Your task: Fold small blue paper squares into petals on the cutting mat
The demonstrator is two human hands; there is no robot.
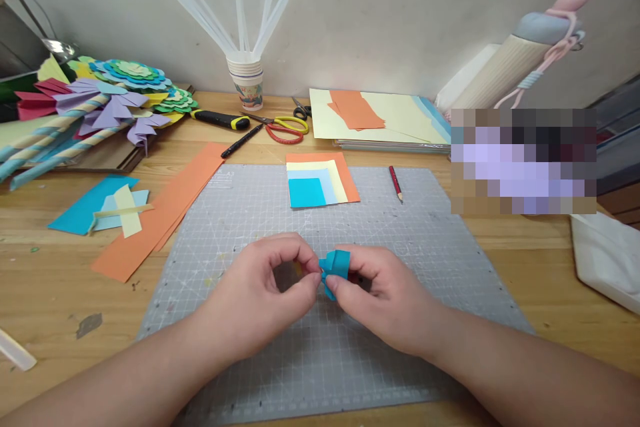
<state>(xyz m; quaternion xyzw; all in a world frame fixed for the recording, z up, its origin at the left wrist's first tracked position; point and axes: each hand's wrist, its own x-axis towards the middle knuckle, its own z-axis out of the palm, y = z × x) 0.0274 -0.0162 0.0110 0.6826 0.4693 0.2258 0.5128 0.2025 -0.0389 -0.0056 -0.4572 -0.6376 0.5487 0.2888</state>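
A small folded piece of blue paper (336,267) is held over the grey cutting mat (250,213), between both hands. My left hand (265,287) pinches its left edge with thumb and fingertips curled. My right hand (385,293) wraps its fingers round the paper's right side and underside. Both forearms come in from the bottom of the view. Beyond the hands, a stack of nested squares (320,180) in orange, yellow, light blue and blue lies on the mat.
A red pencil (395,183) lies on the mat's right. Orange strips (165,207) and blue scraps (95,210) lie left. At the back: paper flowers (115,97), a cup of glue sticks (247,83), utility knife (220,119), scissors (283,127), black pen (241,141), paper sheets (375,117).
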